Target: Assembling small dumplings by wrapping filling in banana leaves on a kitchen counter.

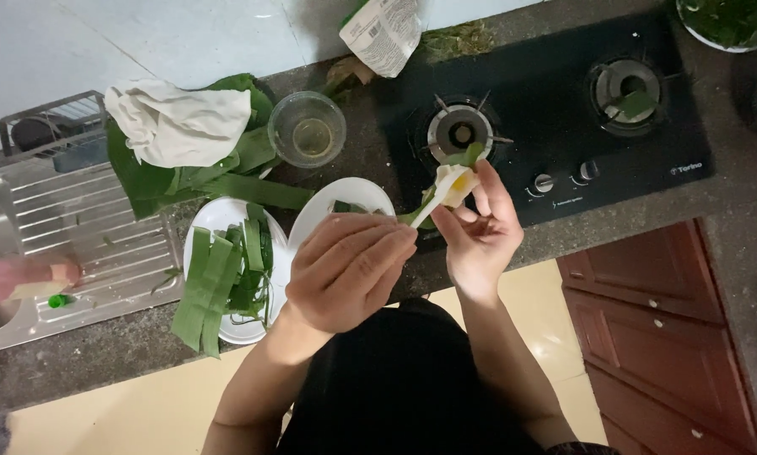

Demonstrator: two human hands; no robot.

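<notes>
Dark stone counter [100,354] with hob [555,109]; right hand [480,227] fingers clamped on pale leaf parcel [456,181], left hand [345,270] curled

A crumpled white printed packet [382,32] lies on the counter behind the stove [555,109].

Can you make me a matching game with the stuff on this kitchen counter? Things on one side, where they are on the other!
Things:
1. White cloth
2. Cut leaf strips
3. Small glass bowl
4. Pale food piece

Places:
A. Lying across a white plate
B. Pinched in the right hand
C. Piled on the big green leaves
D. Standing left of the nearer stove burner

Pairs: 1-C, 2-A, 3-D, 4-B
</notes>
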